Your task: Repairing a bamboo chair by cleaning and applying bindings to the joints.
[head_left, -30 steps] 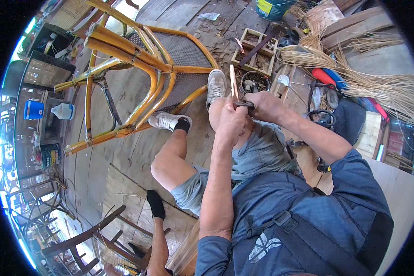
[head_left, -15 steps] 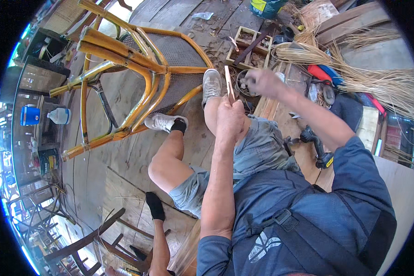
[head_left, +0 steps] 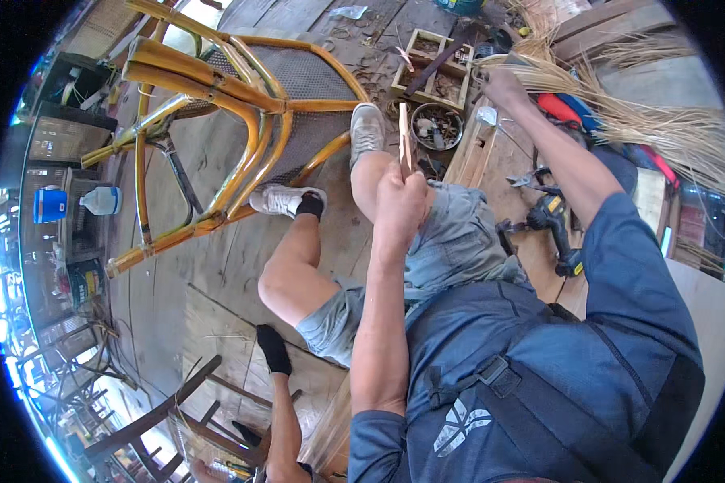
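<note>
Above the raised knee, strip in hand, fresh cane being fetched.
Left hand [head_left: 400, 201] is closed around a thin upright cane strip [head_left: 404, 145]; right hand [head_left: 503, 84] reaches into the bundle of cane strands [head_left: 636, 121] by the workbench's far edge, grip unclear. Rattan chair [head_left: 242, 121] lies tipped on the floor, apparently awaiting further work.

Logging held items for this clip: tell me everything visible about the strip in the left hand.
The strip is thin, narrow and pale tan, looking like split cane or rattan. It stands nearly upright, its lower end gripped in the closed left hand, its top free, above the person's knee. Nothing else touches it.
</note>
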The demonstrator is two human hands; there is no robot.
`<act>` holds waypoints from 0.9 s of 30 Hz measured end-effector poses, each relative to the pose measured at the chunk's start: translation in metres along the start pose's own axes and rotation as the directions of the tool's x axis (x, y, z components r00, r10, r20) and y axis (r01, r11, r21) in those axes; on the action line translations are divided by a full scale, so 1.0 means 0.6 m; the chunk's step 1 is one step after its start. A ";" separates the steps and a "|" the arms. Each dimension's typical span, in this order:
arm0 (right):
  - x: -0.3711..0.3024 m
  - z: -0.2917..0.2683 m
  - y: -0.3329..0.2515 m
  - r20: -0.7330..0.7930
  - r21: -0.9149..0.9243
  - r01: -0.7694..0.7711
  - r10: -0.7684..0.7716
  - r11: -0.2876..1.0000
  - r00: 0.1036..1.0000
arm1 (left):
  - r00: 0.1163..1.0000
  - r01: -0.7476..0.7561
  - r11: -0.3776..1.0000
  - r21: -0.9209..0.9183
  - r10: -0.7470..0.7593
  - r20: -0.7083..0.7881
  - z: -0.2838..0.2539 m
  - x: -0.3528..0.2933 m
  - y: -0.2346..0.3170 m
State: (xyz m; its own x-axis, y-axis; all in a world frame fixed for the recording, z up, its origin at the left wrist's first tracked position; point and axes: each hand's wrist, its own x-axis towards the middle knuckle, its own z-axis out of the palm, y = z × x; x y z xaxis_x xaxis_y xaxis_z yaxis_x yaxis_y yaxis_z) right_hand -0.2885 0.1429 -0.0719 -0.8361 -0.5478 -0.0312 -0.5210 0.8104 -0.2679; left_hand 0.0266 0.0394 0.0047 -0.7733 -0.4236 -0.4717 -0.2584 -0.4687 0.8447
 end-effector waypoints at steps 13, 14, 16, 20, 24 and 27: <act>-0.213 0.008 -0.190 -0.035 0.316 0.583 -0.605 0.749 0.796 | 0.997 -0.063 0.984 0.165 0.069 -0.030 0.012 0.044 -0.013; -0.206 0.014 -0.188 -0.067 0.315 0.633 -0.649 0.707 0.758 | 0.999 0.001 0.991 0.135 0.005 -0.046 0.013 0.042 -0.003; -0.202 0.010 -0.201 -0.063 0.204 0.736 -0.742 0.645 0.668 | 0.996 0.070 0.993 0.098 -0.064 -0.066 0.012 0.039 0.000; -0.200 0.020 -0.183 -0.066 0.295 0.684 -0.700 0.668 0.712 | 0.972 -0.090 0.901 0.424 0.173 -0.161 0.014 0.074 -0.032; -0.172 0.013 -0.174 -0.029 0.233 0.684 -0.699 0.691 0.715 | 0.964 -0.069 0.772 0.632 0.216 -0.158 0.029 0.051 0.012; -0.042 0.030 -0.041 0.123 0.016 0.113 -0.114 0.993 0.986 | 0.980 -0.112 0.763 0.636 0.191 -0.057 0.042 0.041 -0.019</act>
State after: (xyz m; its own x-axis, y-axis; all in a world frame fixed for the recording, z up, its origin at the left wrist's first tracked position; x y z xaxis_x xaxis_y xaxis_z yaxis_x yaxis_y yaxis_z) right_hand -0.2514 0.1329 -0.0816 -0.7435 -0.6582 -0.1181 -0.6095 0.7397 -0.2852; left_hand -0.0039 0.0541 -0.0102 -0.7743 -0.5489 -0.3150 -0.4790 0.1830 0.8585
